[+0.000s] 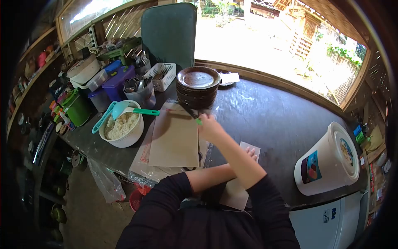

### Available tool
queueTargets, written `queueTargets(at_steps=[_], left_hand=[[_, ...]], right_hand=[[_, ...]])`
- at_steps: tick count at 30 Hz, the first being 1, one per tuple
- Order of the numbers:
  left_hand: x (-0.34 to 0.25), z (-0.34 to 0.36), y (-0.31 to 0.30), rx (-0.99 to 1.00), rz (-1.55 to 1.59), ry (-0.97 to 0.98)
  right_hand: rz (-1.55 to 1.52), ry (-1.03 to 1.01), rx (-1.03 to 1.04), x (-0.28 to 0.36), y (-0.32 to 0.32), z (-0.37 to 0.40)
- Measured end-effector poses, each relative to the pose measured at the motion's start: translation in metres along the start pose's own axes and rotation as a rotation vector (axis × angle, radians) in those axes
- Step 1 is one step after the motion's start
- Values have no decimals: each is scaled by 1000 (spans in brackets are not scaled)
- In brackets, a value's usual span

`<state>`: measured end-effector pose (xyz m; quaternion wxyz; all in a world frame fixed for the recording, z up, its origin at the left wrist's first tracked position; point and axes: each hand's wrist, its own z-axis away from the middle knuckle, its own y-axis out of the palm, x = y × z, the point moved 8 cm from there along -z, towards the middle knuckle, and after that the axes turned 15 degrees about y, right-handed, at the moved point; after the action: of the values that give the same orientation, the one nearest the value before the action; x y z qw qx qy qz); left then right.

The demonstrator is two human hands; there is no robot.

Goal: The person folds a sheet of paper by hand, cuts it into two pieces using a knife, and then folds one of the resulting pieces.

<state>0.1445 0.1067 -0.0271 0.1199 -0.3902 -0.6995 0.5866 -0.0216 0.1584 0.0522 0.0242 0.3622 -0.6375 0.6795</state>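
My arms are crossed over the table. My right hand [209, 127] is closed around a knife [190, 111] with a dark blade and a bit of green at its handle, at the far edge of a stack of brown paper sheets [174, 139]. Beyond my right forearm, my left hand [250, 153] lies flat, fingers stretched, on a separate piece of brown paper [234, 195]. My forearms hide part of that piece. Clear plastic wrapping [143, 176] shows under the stack.
Left of the paper stands a white basin of rice [126, 139] with a turquoise ladle [121, 108] and a green-handled spoon [145, 111]. Brown plates [198, 79] are stacked behind. A lidded white bucket [309, 166] stands right; containers and a cutlery tub [143, 94] crowd the back left.
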Motion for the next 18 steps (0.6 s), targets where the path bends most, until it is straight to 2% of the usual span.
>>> queueTargets(at_steps=[1, 3, 6, 10, 12, 18], left_hand=[[-1, 1, 1, 38, -91, -21], [-9, 6, -6, 32, -132, 0], [-16, 10, -20, 37, -39, -72], [-15, 12, -21, -5, -39, -74], [-16, 13, -28, -140, -53, -62], [-22, 11, -39, -69, -118, -130]], right_hand=[[3, -9, -8, 14, 3, 1], [117, 83, 143, 25, 25, 5], [85, 98, 154, 32, 46, 8], [119, 92, 147, 21, 78, 1], [136, 56, 131, 21, 72, 4], [52, 53, 195, 26, 38, 19]])
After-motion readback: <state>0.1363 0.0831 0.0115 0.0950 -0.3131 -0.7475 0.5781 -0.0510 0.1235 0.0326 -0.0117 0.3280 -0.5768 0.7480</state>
